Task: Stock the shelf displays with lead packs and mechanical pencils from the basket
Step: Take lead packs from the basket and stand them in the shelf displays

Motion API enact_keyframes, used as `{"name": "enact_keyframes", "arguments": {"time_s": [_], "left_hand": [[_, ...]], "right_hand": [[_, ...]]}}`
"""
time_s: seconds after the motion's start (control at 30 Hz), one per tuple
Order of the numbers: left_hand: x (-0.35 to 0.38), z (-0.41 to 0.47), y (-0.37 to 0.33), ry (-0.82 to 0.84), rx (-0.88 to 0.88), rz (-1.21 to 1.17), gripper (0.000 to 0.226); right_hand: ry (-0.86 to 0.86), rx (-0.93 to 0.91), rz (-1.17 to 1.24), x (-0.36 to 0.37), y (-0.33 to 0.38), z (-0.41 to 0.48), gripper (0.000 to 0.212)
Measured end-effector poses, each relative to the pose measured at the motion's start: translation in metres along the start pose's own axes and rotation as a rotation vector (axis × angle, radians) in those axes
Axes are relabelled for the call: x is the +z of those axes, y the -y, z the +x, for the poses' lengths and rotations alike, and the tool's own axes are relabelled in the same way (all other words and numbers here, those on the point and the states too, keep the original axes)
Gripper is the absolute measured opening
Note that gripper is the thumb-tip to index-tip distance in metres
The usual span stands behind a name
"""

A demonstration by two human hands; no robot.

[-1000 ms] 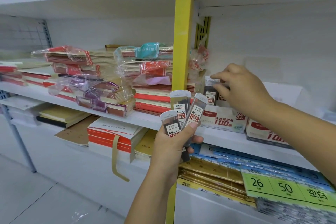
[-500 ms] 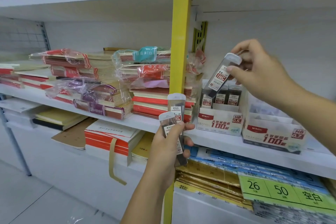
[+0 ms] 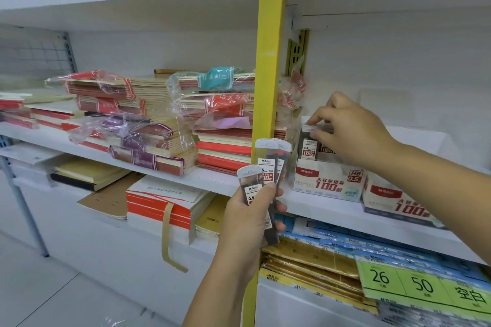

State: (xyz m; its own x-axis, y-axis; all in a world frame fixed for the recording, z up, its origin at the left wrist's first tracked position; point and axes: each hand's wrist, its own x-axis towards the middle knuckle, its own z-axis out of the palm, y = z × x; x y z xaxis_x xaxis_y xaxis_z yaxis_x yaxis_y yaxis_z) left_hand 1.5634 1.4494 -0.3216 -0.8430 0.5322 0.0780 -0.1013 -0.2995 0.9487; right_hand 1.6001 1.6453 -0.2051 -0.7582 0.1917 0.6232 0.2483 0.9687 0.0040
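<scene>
The lead pack [image 3: 309, 146] is a slim dark case with a white cap and a white label reading 0.5 above red print. It stands upright in the left end of the display box [image 3: 328, 180]. The right hand [image 3: 353, 133] pinches its cap between thumb and fingertips. Just right of the grip sits a second box [image 3: 393, 199]. To the left rises the yellow upright [image 3: 268, 61], with bagged notebook stacks [image 3: 223, 125] beyond it. Bare white wall runs above the hand. Below and left of it, the left hand [image 3: 249, 218] clasps several fanned packs [image 3: 267, 164].
</scene>
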Motion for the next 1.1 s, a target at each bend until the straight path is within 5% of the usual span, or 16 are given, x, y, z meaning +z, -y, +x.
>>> {"name": "enact_keyframes", "arguments": {"time_s": [0.13, 0.3, 0.43, 0.6, 0.77, 0.93, 1.1], "left_hand": [[0.003, 0.0, 0.001, 0.001, 0.045, -0.012, 0.013], [0.009, -0.003, 0.001, 0.03, 0.083, -0.025, 0.017], [0.011, -0.004, 0.002, 0.05, 0.062, -0.055, 0.019], [0.009, 0.0, 0.003, 0.057, 0.071, -0.075, 0.021], [0.005, 0.004, 0.005, 0.049, 0.101, -0.073, 0.017], [0.002, 0.005, 0.006, 0.032, 0.108, -0.014, 0.015], [0.002, 0.004, 0.005, 0.05, 0.1, -0.016, 0.017]], "right_hand": [[-0.049, -0.01, 0.201, -0.007, 0.009, -0.018, 0.027], [0.294, 0.083, 0.83, -0.014, 0.034, -0.049, 0.019], [0.19, 0.195, 0.985, -0.013, 0.034, -0.05, 0.016], [0.124, 0.221, 0.977, -0.018, 0.022, -0.051, 0.013], [-0.247, 0.074, 0.822, -0.039, 0.008, -0.038, 0.02], [-0.071, -0.014, 0.368, -0.028, 0.004, -0.023, 0.021], [-0.054, 0.032, 0.437, -0.015, 0.0, -0.009, 0.016]]}}
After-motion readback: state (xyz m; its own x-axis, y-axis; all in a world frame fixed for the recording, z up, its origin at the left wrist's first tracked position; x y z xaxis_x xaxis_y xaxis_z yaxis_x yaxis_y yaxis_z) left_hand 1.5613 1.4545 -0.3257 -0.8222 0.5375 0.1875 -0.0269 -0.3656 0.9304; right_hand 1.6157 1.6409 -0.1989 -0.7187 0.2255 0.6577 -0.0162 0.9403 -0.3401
